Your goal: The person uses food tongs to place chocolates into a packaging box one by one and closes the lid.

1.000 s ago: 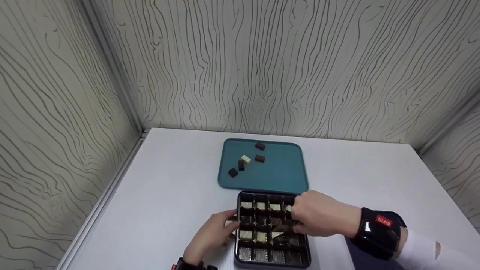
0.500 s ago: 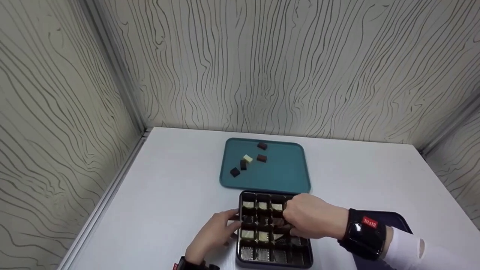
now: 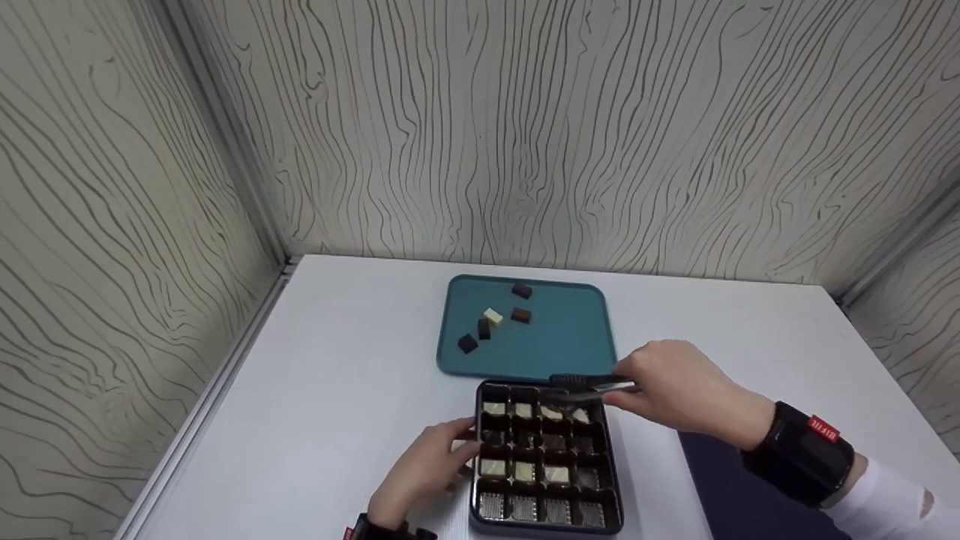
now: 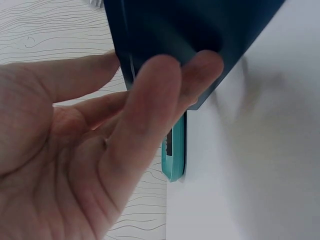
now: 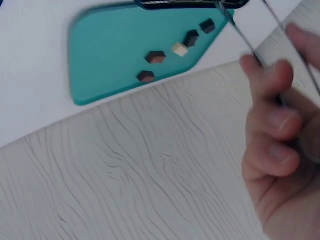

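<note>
In the head view a dark square box [image 3: 546, 516] holds a compartmented insert with white and dark chocolates. A white chocolate [image 3: 556, 475] lies in its third row from the back. My right hand [image 3: 671, 386] grips tongs [image 3: 581, 383], whose dark ends are over the box's back row; whether they hold a piece is unclear. The right wrist view shows the two thin tong arms [image 5: 242, 36] apart, with fingers curled around them. My left hand [image 3: 429, 459] touches the box's left wall, fingers extended; in the left wrist view the fingertips [image 4: 202, 67] lie against the box's dark side.
A teal tray [image 3: 562, 337] lies behind the box. On it are several loose chocolates, among them a white one [image 3: 493, 316] and a brown one [image 3: 521, 315]. A dark blue flat object [image 3: 739, 491] lies at the right, partly under my right arm. Patterned walls [image 3: 480, 135] enclose the white table [image 3: 337, 360].
My right hand has moved back and right, lifting the tongs from the box's third-row area to above its back row. The third-row white chocolate is now uncovered. My left hand stays put.
</note>
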`<act>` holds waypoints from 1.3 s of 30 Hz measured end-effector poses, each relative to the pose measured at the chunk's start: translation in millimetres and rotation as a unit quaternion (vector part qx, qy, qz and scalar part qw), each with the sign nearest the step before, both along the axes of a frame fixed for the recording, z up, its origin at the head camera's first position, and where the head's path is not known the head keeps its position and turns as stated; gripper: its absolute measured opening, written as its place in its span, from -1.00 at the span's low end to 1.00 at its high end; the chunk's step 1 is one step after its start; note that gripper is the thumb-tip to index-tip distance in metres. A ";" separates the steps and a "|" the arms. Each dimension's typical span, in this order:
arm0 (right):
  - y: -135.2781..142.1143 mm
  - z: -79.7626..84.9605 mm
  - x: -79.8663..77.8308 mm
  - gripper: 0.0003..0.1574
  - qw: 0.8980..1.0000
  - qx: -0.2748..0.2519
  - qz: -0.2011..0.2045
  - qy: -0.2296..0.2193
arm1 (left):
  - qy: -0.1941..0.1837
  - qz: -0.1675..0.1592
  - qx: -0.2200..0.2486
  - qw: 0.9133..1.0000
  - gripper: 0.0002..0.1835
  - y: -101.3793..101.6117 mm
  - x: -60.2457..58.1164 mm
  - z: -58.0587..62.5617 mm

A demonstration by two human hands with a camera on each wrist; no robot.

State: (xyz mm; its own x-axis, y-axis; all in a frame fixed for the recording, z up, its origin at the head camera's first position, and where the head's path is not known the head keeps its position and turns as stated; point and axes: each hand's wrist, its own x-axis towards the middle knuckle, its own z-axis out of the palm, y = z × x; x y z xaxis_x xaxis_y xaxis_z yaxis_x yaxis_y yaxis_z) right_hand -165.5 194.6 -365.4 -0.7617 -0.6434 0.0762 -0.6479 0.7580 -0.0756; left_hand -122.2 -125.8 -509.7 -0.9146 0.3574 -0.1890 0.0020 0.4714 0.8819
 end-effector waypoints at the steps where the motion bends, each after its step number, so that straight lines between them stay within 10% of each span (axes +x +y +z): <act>1: 0.0 -3.6 -1.8 -0.60 1.000 -0.013 -0.018 0.006 | 0.001 -0.001 -0.003 1.000 -0.44 0.0 -0.1 0.0; 8: -14.2 -29.3 -29.5 -0.71 0.994 -0.050 -0.096 0.020 | 0.000 -0.002 -0.023 1.000 -0.45 1.0 -1.2 1.0; 21: -65.0 -74.0 -109.3 -0.50 0.989 -0.080 -0.122 -0.019 | 0.012 0.005 -0.014 1.000 -0.47 0.0 -0.8 1.8; 39: -92.7 -97.5 -137.3 -0.34 0.983 -0.072 -0.156 -0.060 | -0.001 0.016 -0.016 1.000 -0.48 1.2 0.1 0.9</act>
State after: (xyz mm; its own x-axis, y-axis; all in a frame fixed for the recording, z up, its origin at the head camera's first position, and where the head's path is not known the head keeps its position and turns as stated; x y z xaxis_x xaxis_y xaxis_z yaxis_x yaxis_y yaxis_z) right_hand -302.8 101.9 -462.8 -0.9295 -0.3657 0.0474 -0.3651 0.8945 -0.2579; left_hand -122.1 -124.7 -508.8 -0.9251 0.3219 -0.2015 -0.0146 0.5001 0.8659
